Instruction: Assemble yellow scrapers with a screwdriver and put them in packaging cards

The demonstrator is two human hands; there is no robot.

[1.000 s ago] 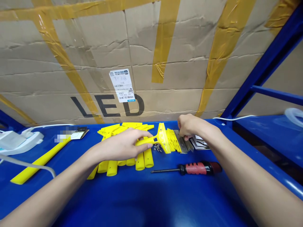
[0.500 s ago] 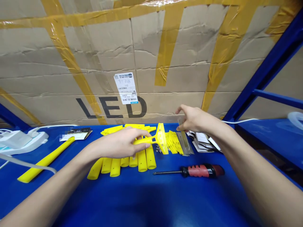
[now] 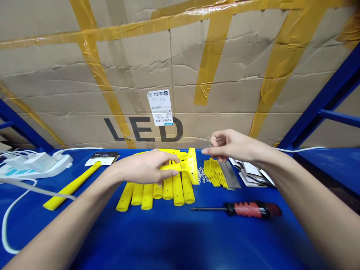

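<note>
My left hand (image 3: 147, 167) is closed around the handle of a yellow plastic scraper (image 3: 192, 167), its wide head pointing right. Below and behind that hand lie several yellow tube handles (image 3: 178, 191). My right hand (image 3: 230, 144) is pinched just right of the scraper head, on a thin metal blade seen nearly edge-on and mostly hidden by the fingers. Under it are a stack of grey metal blades (image 3: 230, 175) and a row of small yellow plastic pieces (image 3: 214, 172). Small screws (image 3: 203, 175) lie beside the scraper head.
A screwdriver (image 3: 250, 209) with a red and black handle lies in front. Folded cards (image 3: 253, 173) are at right. At left are a loose yellow handle (image 3: 71, 187), a packaged card (image 3: 102, 158) and a white power strip (image 3: 53, 167) with cables. A taped cardboard box (image 3: 126, 86) stands behind.
My right hand has drawn its fingers together and come left of the blade stack, nearer the scraper head. The left hand keeps its hold on the scraper. The view has shifted slightly left.
</note>
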